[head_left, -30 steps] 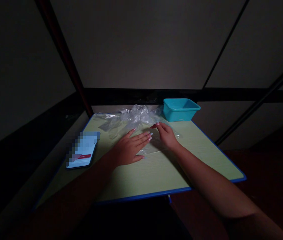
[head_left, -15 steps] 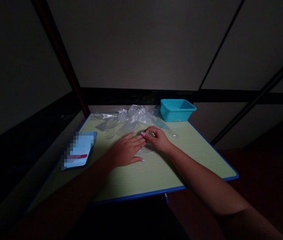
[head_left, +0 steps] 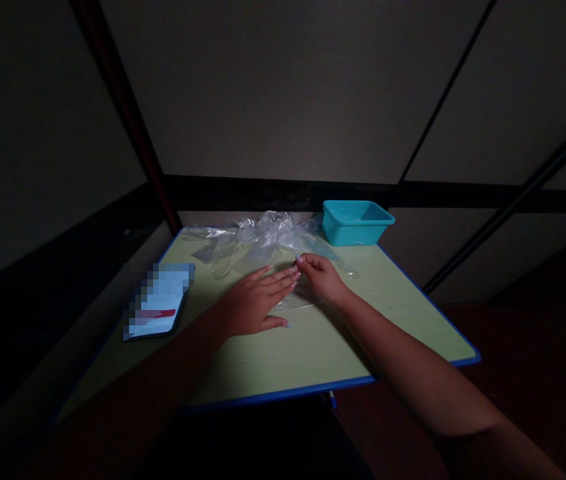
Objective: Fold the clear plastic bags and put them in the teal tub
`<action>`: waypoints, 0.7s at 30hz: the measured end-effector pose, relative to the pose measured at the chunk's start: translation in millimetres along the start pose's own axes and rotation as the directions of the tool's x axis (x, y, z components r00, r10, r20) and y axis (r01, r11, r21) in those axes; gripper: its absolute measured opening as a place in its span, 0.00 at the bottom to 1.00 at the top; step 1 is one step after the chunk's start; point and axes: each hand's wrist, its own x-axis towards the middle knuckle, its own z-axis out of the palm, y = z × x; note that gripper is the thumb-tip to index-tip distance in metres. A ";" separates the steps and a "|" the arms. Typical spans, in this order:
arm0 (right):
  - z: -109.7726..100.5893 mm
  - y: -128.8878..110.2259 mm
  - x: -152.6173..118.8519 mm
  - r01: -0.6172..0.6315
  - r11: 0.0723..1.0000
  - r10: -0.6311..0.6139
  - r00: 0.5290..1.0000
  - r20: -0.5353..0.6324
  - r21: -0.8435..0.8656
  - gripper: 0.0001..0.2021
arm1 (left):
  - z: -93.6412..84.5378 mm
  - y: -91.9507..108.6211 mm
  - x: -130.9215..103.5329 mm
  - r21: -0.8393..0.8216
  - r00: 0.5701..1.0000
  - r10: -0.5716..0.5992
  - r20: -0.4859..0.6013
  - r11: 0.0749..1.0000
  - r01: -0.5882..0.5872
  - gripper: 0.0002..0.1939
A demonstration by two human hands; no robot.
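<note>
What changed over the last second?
The right hand moved left, toward the left hand; its fingers are now pinched, whether on the clear plastic I can't tell. Left hand, turquoise bin and phone stayed put.

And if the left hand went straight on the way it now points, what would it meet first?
Most likely the right hand. Its fingers sit just ahead of the left hand; whether they touch is hard to tell.

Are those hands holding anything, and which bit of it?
The left hand lies flat, gripping nothing visible. The right hand has thumb and fingers close together beside it, but whether they pinch the clear plastic, and where, cannot be told.
</note>
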 end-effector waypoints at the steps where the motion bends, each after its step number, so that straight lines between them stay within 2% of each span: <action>1: -0.1 -0.3 0.1 -0.003 1.000 0.003 1.000 -0.016 0.011 0.23 | -0.3 0.2 -0.1 0.000 1.000 0.001 -0.004 1.000 -0.001 0.36; 7: 0.4 -2.4 -0.5 -0.048 0.994 0.051 0.998 -0.029 0.094 0.22 | -1.6 2.0 -0.3 -0.025 1.000 0.004 -0.026 1.000 -0.005 0.37; 12: 0.7 -4.8 -1.7 -0.101 0.988 0.101 0.995 0.007 0.119 0.22 | 0.2 2.1 -0.5 -0.049 0.999 -0.004 -0.037 0.999 0.002 0.38; 21: 3.7 -5.4 -4.4 -0.134 0.968 0.117 0.989 0.092 0.213 0.17 | 0.3 2.5 -1.1 -0.040 0.999 -0.008 -0.040 0.999 0.006 0.38</action>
